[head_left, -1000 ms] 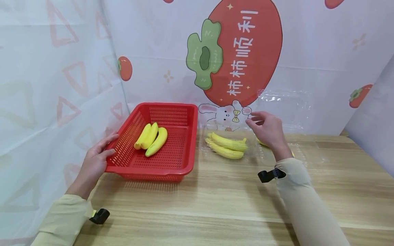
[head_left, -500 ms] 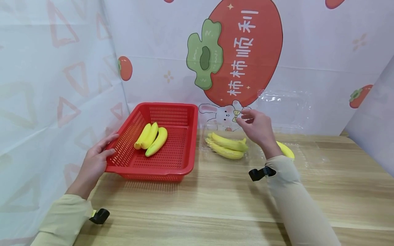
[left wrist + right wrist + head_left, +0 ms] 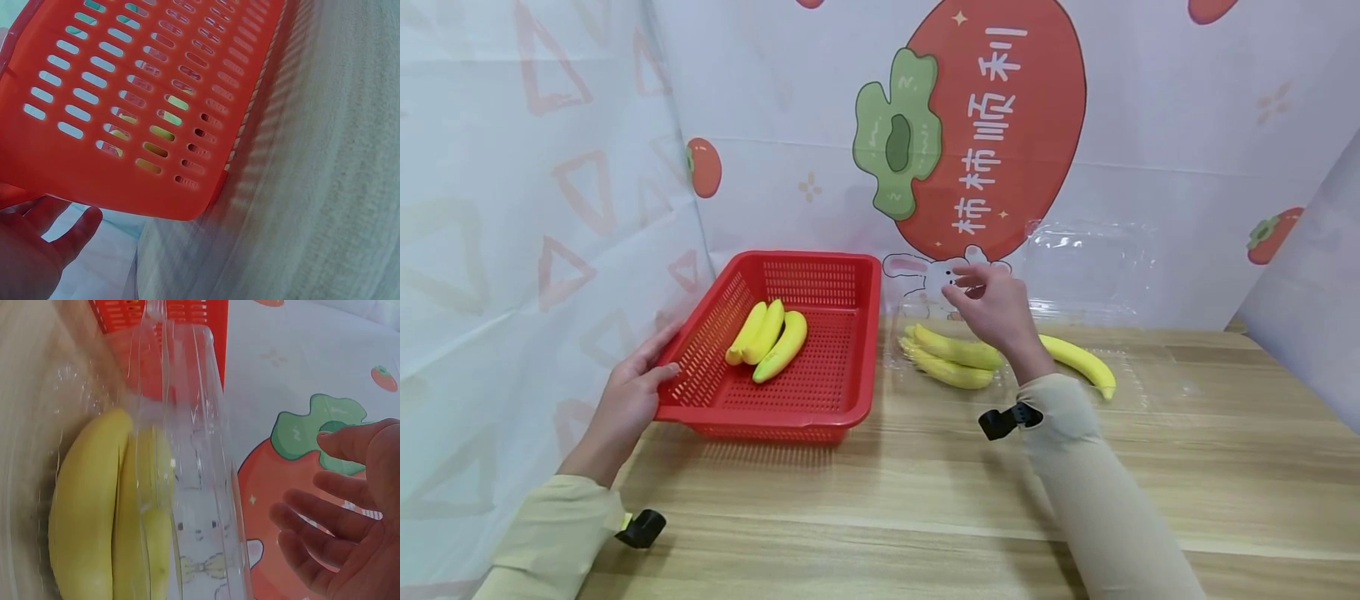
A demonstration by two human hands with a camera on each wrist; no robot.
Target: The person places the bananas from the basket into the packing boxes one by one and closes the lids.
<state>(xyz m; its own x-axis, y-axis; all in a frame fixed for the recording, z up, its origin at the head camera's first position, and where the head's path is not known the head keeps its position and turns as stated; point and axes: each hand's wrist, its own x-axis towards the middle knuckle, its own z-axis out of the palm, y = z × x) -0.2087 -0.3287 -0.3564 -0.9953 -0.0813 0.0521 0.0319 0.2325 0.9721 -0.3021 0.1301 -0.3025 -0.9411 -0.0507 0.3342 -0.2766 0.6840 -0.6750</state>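
The left hand (image 3: 627, 398) grips the left rim of a red basket (image 3: 775, 416); in the left wrist view its fingers (image 3: 76, 234) reach under the rim of the basket (image 3: 119, 187). Several yellow bananas (image 3: 785, 348) lie inside. Above a clear plastic box with bananas (image 3: 951, 372), the right hand (image 3: 996, 308) hovers, fingers loosely bent and holding nothing. In the right wrist view, the hand (image 3: 350, 512) is apart from the clear box wall (image 3: 206, 425), beside the bananas (image 3: 84, 506).
A second clear box stands at the right, its lid (image 3: 1086, 267) raised against the patterned backdrop (image 3: 1187, 192), with one banana (image 3: 1081, 360) in its base. Wooden table (image 3: 925, 517) spans the front. A patterned sheet (image 3: 512, 250) hangs at the left.
The right hand has moved left, from beside the second box to above the first one, uncovering the single banana. The left hand and the basket have stayed in place.
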